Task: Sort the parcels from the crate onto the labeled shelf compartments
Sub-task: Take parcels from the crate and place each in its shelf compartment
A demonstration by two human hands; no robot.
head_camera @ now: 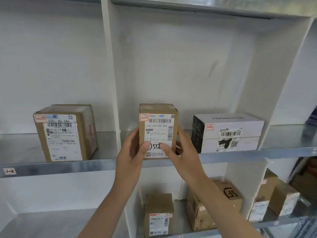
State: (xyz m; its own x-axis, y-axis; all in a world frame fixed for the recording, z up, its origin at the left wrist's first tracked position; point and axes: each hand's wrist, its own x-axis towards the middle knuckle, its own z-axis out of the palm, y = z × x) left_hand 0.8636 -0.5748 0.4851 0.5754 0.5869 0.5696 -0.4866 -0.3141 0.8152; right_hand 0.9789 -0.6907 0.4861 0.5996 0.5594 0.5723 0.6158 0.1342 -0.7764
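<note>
White shelf unit with grey metal shelves (240,154). Left compartment: tall brown cardboard parcel with white label (65,134). Middle compartment: white oblong box (229,133) at right; beside it, apart, small upright brown cardboard parcel (158,121) at the front lip. Left hand (132,150) and right hand (183,152) grip its sides, thumbs on the label.

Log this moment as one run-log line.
phase: shelving | item: small brown cardboard parcel, upright, middle compartment | left hand: grips left side | right hand: grips right side | neighbour: white cardboard box, apart
</note>
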